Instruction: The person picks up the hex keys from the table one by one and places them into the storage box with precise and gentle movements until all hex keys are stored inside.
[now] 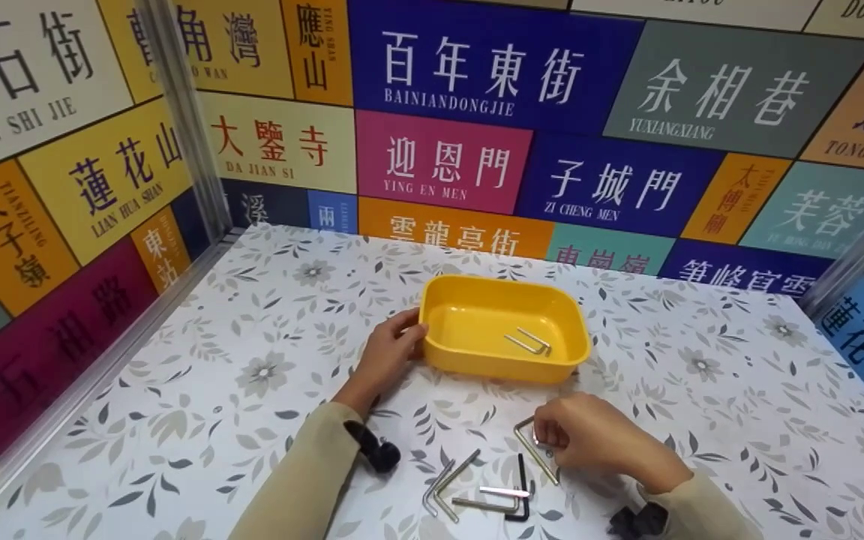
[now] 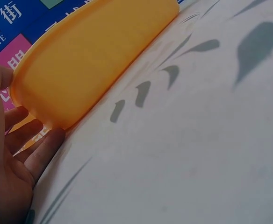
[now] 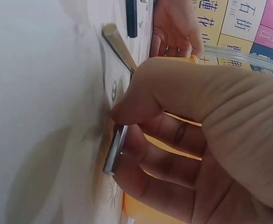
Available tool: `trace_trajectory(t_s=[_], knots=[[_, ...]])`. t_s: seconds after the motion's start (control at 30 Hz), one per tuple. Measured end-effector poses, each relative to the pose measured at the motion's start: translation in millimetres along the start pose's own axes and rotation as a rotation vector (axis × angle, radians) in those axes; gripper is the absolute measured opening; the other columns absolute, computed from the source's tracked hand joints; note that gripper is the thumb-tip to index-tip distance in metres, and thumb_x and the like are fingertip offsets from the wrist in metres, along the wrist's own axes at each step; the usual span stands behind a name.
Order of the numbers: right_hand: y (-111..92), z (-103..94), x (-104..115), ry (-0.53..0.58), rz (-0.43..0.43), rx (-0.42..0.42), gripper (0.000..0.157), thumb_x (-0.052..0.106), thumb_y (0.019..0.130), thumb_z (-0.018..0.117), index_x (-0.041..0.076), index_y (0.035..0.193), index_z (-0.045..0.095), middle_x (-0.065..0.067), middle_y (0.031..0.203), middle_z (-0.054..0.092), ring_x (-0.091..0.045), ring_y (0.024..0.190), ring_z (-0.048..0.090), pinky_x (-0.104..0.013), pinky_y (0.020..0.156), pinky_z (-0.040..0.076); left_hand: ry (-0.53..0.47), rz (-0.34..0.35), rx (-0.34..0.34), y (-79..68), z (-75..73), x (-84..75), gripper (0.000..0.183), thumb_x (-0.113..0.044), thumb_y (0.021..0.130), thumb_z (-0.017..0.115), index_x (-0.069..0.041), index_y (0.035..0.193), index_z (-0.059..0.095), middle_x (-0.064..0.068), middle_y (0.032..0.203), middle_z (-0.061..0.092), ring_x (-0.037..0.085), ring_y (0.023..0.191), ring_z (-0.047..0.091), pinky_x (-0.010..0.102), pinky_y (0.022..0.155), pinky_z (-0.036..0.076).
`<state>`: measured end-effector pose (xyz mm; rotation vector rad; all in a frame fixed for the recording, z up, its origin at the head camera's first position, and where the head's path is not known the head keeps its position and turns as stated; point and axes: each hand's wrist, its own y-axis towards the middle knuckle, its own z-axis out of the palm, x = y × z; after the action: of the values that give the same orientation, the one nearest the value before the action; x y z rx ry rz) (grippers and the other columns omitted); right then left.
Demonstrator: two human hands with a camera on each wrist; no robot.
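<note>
My left hand (image 1: 391,346) holds the left end of a yellow plastic tub (image 1: 503,369), its thumb at the rim and its fingers against the end wall in the left wrist view. Inside the tub lie silver hex keys (image 1: 528,342). In front of the tub's right side, my right hand (image 1: 597,435) pinches a silver hex key (image 3: 115,151) low over the table; the fingers hide much of it. Close beside those fingers is a brass-coloured hex key (image 1: 544,461). Several more lie to its left, including a black hex key (image 1: 523,472) and a silver-grey hex key (image 1: 438,487).
A white table (image 1: 252,450) with a leaf and flower print bears everything. Behind it stands a wall of coloured sign panels (image 1: 443,161), with side panels at left and right. Dark wrist cameras (image 1: 379,450) sit at both sleeve cuffs.
</note>
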<state>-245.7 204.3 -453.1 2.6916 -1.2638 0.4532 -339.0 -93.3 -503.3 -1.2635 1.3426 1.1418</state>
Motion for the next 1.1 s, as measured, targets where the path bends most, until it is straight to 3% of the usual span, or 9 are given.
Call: trace_trajectory(t_s=[0.27,0.5,0.83,1.1], knots=[[-5.3,-13.1,-7.1,0.028,-0.059,-0.074,0.023,-0.001,0.065,0.072,0.019,0.075,0.066,0.011,0.068,0.061,0.001,0.064,0.049,-0.019,0.060,0.045,0.009,-0.011,0.015,-0.1,4.4,-1.0,0.052,-0.032,0.098,0.057,-0.016,0.147,0.053,0.004,0.149,0.057,0.021,0.122,0.062,0.035,0.102,0.055],[-4.9,-36.3,-10.4,0.097,-0.015,-0.064,0.024,-0.001,0.068,0.075,0.016,0.086,0.073,0.009,0.077,0.069,-0.004,0.070,0.059,-0.021,0.064,0.052,0.038,-0.017,0.019,-0.8,5.3,1.2,0.053,-0.035,0.098,0.056,-0.018,0.148,0.052,0.002,0.149,0.057,0.019,0.120,0.062,0.034,0.102,0.054],[17.6,-64.3,-10.9,0.123,0.012,-0.096,0.027,-0.005,0.071,0.073,0.012,0.092,0.075,-0.001,0.083,0.074,-0.007,0.072,0.061,-0.022,0.065,0.054,0.021,-0.013,0.020,-1.5,2.5,0.4,0.052,-0.033,0.099,0.055,-0.017,0.148,0.052,0.002,0.147,0.057,0.019,0.120,0.063,0.035,0.105,0.053],[49.2,-68.1,-16.4,0.101,0.071,-0.158,0.023,-0.001,0.073,0.072,0.012,0.092,0.078,0.000,0.082,0.075,-0.009,0.071,0.063,-0.023,0.066,0.053,-0.033,0.024,0.012,1.3,0.8,1.2,0.050,-0.028,0.098,0.056,-0.012,0.146,0.054,0.008,0.144,0.060,0.021,0.116,0.065,0.033,0.096,0.057]])
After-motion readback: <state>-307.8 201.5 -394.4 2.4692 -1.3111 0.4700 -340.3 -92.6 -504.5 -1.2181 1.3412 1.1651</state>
